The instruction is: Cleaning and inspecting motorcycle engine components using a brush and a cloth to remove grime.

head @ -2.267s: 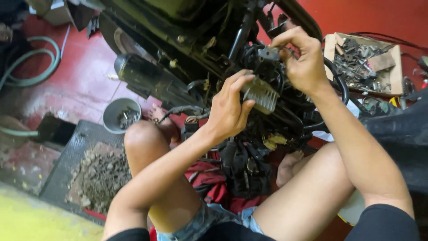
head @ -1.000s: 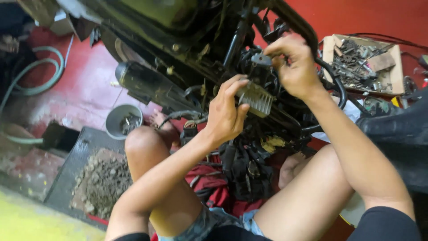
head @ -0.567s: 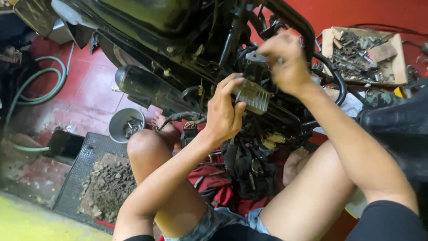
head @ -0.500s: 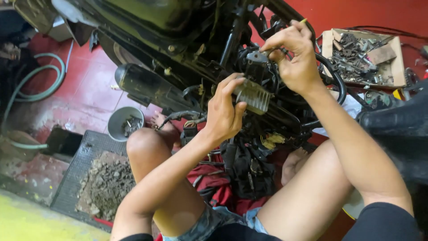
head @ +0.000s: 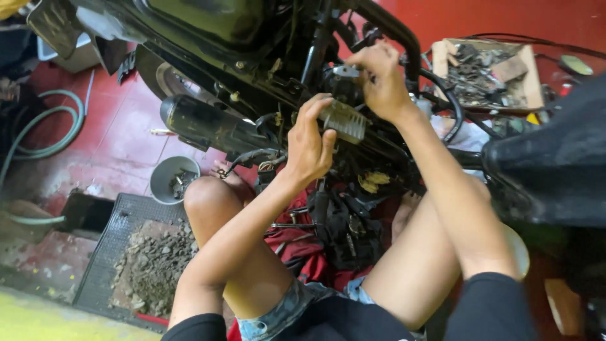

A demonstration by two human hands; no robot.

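Note:
I sit on the floor in front of a black motorcycle (head: 208,38) with its engine area exposed. My left hand (head: 309,142) grips a grey finned metal part (head: 344,120) on the engine, fingers curled over its near end. My right hand (head: 379,79) is higher up, fingers pinched on a small metal fitting (head: 346,71) just above the finned part. The black exhaust pipe (head: 208,126) runs to the left of my left hand. What lies under my right palm is hidden.
A grey bowl (head: 165,173) with small parts sits by my left knee. A black floor mat (head: 110,252) carries a heap of dirt. A green hose (head: 44,136) curls at left. A cardboard box (head: 527,76) of scrap parts stands at upper right. Red cloth (head: 297,249) lies between my legs.
My right hand has shifted slightly left and down onto the fitting above the finned part. My left hand keeps its grip. The view has drifted a little.

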